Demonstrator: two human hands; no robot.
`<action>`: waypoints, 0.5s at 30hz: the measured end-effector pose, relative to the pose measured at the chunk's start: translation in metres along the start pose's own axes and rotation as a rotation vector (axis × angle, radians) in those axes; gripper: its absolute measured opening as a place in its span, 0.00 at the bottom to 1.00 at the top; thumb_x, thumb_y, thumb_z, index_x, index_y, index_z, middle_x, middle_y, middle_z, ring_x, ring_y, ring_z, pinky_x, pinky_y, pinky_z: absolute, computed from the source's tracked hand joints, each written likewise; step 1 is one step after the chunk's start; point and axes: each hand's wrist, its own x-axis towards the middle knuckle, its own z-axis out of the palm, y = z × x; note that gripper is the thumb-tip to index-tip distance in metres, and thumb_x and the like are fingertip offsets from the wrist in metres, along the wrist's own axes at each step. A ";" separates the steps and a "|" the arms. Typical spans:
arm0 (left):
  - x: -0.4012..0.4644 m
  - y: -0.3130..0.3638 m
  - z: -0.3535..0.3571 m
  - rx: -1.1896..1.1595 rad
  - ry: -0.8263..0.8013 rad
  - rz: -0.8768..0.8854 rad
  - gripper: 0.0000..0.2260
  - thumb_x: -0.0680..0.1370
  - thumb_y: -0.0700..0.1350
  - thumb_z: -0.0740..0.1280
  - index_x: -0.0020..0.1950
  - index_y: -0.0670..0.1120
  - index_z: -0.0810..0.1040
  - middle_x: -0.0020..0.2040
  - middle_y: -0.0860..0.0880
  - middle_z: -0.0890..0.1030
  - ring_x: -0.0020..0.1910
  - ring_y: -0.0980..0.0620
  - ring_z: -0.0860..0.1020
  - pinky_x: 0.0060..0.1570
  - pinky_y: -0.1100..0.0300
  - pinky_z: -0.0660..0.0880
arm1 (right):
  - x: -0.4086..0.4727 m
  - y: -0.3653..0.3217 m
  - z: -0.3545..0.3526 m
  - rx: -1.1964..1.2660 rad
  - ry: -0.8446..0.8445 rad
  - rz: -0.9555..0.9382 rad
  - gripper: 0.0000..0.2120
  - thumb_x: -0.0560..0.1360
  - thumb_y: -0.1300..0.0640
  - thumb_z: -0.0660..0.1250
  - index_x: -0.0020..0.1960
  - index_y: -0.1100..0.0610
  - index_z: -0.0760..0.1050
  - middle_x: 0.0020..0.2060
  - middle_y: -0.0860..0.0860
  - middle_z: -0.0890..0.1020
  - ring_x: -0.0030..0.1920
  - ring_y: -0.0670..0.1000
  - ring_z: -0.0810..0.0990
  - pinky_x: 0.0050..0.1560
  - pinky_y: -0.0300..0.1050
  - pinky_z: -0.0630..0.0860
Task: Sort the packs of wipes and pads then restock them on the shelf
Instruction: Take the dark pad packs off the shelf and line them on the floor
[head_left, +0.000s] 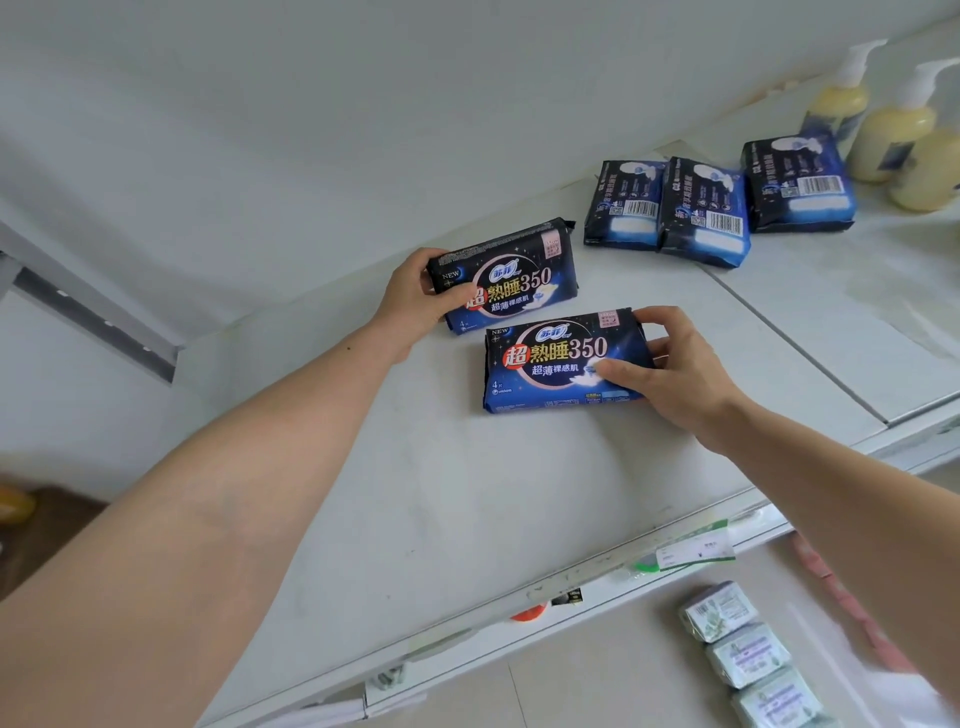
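Shelf (519, 493): white, holds everything named here.
Far pack (511, 278): dark blue, at the shelf's back, face up.
Left hand (415, 296): fingers curled round the far pack's left end.
Near pack (563, 364): same print, just in front of the far pack.
Right hand (670, 364): thumb and fingers clamp the near pack's right end.
Three packs (704, 210): barcodes up, right of the far pack, in a row.
Bottles (893, 140): yellow, right of the three packs.

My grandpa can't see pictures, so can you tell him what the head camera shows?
A person's left hand and right hand each grip a dark blue pad pack, a rear pack and a front pack, on a white shelf. Three more packs and yellow pump bottles sit farther right.
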 end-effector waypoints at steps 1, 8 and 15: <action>-0.004 0.000 0.001 -0.022 0.029 -0.011 0.18 0.72 0.39 0.74 0.58 0.48 0.72 0.50 0.51 0.79 0.47 0.54 0.78 0.49 0.50 0.81 | 0.000 0.000 0.000 0.024 0.004 0.005 0.29 0.69 0.53 0.77 0.65 0.48 0.66 0.43 0.47 0.80 0.40 0.45 0.81 0.35 0.34 0.76; -0.039 -0.005 -0.006 -0.152 0.230 -0.103 0.13 0.75 0.43 0.72 0.57 0.46 0.73 0.56 0.47 0.82 0.53 0.49 0.81 0.54 0.47 0.79 | -0.004 -0.006 -0.012 0.142 -0.068 0.069 0.36 0.66 0.61 0.79 0.69 0.54 0.66 0.50 0.54 0.81 0.46 0.51 0.82 0.42 0.39 0.77; -0.078 0.013 -0.015 -0.296 0.293 -0.129 0.13 0.77 0.46 0.70 0.60 0.44 0.74 0.56 0.47 0.82 0.53 0.48 0.82 0.53 0.44 0.79 | -0.025 -0.010 -0.026 0.173 -0.233 0.005 0.13 0.69 0.66 0.74 0.52 0.56 0.78 0.49 0.60 0.83 0.46 0.57 0.84 0.49 0.51 0.82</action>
